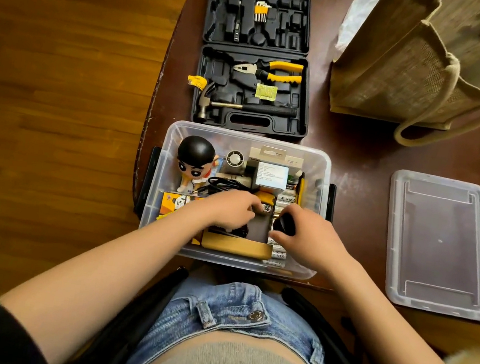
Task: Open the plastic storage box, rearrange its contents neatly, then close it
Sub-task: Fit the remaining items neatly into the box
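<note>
Lid (pixel 441 243) off, mid-rearrange: I'd keep my right hand (pixel 313 242) grip closed on the black round object (pixel 284 222), left hand (pixel 228 211) fingertips pinching the yellow item (pixel 265 201), seating both flat in the storage box (pixel 173 140).

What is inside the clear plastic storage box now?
The clear plastic storage box holds a black-haired cartoon figurine, a white labelled carton, black cable, batteries and a flat brown box. The left hand and right hand cover what lies beneath.

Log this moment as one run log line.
stage: rearranging | storage box: open | lid: on table, right | left hand: in box | right hand: on black object
</note>
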A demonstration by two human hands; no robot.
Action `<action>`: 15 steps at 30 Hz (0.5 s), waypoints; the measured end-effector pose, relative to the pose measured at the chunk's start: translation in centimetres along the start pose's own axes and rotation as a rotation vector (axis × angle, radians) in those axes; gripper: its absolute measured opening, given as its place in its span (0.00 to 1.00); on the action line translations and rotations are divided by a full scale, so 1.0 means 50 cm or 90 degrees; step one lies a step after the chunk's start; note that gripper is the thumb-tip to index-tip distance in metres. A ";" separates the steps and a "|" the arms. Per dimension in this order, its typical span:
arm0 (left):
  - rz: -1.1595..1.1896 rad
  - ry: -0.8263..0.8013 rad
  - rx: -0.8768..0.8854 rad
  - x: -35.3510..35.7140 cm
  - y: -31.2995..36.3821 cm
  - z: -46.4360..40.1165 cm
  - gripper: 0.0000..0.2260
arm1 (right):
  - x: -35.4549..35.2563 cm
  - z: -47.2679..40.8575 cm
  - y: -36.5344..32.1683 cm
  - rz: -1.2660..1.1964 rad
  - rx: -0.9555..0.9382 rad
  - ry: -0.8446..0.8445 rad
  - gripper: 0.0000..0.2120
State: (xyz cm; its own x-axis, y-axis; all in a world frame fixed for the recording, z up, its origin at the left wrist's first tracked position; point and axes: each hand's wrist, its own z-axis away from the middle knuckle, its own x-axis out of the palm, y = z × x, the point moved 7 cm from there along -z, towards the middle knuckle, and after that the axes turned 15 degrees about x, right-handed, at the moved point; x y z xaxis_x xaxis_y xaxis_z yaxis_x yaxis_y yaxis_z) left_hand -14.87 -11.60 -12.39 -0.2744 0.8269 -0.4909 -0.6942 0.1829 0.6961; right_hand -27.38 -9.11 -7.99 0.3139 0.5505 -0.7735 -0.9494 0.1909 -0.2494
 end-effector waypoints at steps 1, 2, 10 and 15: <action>0.021 0.030 0.008 -0.016 -0.001 0.017 0.14 | -0.002 -0.003 0.000 -0.019 0.003 0.000 0.16; 0.041 0.061 0.019 -0.034 -0.003 0.037 0.12 | -0.002 -0.006 0.001 -0.037 0.005 -0.006 0.17; 0.096 0.268 0.015 -0.122 -0.052 0.205 0.04 | 0.048 -0.042 -0.007 -0.063 0.042 -0.136 0.19; -0.054 0.184 -0.061 -0.082 -0.077 0.214 0.13 | 0.074 -0.060 -0.008 -0.027 0.056 -0.190 0.20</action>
State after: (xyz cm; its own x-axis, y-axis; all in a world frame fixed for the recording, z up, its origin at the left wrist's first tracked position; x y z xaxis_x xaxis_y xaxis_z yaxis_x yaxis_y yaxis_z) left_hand -3.94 -10.04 -7.47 -0.3817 0.6225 -0.6833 -0.7782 0.1825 0.6010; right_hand -25.89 -9.57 -12.50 0.3548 0.7525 -0.5548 -0.9349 0.2815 -0.2160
